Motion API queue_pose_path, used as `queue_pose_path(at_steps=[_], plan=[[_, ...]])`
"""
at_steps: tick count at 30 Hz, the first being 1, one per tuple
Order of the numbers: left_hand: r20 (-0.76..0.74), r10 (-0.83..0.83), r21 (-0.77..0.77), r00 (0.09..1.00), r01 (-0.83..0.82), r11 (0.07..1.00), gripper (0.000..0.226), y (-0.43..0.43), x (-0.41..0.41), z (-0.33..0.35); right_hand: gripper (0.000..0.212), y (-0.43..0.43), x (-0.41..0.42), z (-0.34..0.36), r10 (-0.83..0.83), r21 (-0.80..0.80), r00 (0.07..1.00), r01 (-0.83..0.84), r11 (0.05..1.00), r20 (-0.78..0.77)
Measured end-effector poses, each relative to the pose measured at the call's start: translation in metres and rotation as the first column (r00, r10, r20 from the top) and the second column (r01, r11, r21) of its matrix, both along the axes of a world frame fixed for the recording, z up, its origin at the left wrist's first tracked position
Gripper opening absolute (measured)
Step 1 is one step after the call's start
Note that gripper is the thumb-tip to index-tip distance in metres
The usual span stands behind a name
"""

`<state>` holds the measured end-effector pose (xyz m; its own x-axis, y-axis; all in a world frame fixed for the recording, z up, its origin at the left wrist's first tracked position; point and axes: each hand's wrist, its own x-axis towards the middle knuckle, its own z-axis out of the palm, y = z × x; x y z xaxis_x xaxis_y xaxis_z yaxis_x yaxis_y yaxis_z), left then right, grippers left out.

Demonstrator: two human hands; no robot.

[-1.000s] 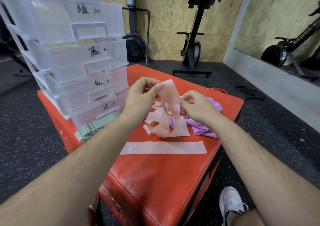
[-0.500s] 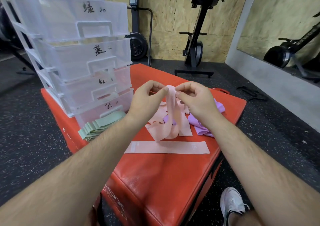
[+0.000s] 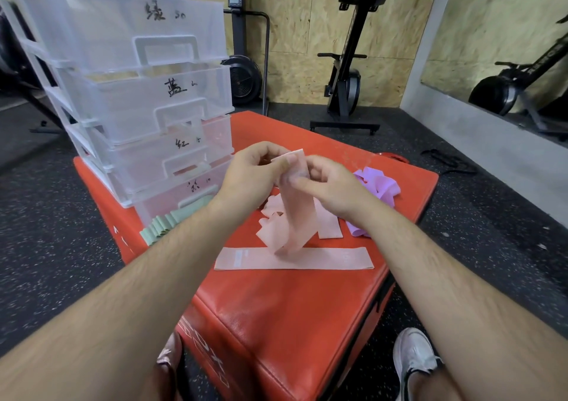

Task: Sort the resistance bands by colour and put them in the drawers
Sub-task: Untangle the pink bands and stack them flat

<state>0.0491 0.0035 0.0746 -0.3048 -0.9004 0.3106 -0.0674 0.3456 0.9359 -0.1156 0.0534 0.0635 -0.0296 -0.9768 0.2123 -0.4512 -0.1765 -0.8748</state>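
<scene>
Above red bench [image 3: 307, 323], left hand [image 3: 252, 173] and right hand [image 3: 330, 185] pinching top of pink band [image 3: 296, 213]; tail dangling onto pink pile [image 3: 325, 225]. Risk: snagging pile, dragging bands off near purple bands [image 3: 378, 185].

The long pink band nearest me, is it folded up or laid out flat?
Laid out flat: the long pink band lies stretched full length on the red box.
</scene>
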Motion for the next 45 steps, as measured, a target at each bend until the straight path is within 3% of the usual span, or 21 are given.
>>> queue_pose_path(at_steps=[3,6,10,16,22,28,37,45], plan=[[-0.011,0.022,-0.009,1.0,-0.022,1.0,0.007,-0.001,0.004,0.0,0.038,-0.002,0.005,-0.003,-0.002,0.006,1.0,0.002,1.0,-0.012],[-0.104,0.045,0.042,0.994,-0.041,0.998,0.008,-0.005,0.012,0.001,0.032,-0.001,-0.003,0.001,0.07,0.121,0.998,-0.069,0.99,0.001],[-0.183,0.113,0.111,0.977,-0.094,0.989,0.009,-0.014,0.027,0.001,0.055,0.005,-0.021,0.002,0.152,0.269,0.987,-0.133,0.954,-0.051],[-0.184,0.23,0.215,0.956,-0.189,0.958,0.012,-0.029,0.058,-0.012,0.038,0.024,-0.06,0.005,0.141,0.395,0.937,-0.003,0.919,-0.321],[0.103,0.221,0.28,0.97,-0.242,0.929,0.017,-0.031,0.084,-0.044,0.026,0.041,-0.095,-0.015,0.057,0.409,0.947,0.081,0.909,-0.315],[0.322,0.215,0.299,0.922,-0.315,0.901,0.022,-0.021,0.091,-0.079,0.029,0.046,-0.108,-0.044,-0.14,0.393,0.981,0.182,0.901,-0.134],[0.567,0.153,0.226,0.81,-0.331,0.916,0.02,-0.006,0.094,-0.112,0.024,0.048,-0.097,-0.078,-0.123,0.317,0.867,0.304,0.899,-0.482],[0.683,0.172,0.066,0.71,-0.295,0.953,0.011,-0.008,0.096,-0.114,0.01,0.049,-0.094,-0.082,-0.079,0.307,0.826,0.294,0.905,-0.558]])
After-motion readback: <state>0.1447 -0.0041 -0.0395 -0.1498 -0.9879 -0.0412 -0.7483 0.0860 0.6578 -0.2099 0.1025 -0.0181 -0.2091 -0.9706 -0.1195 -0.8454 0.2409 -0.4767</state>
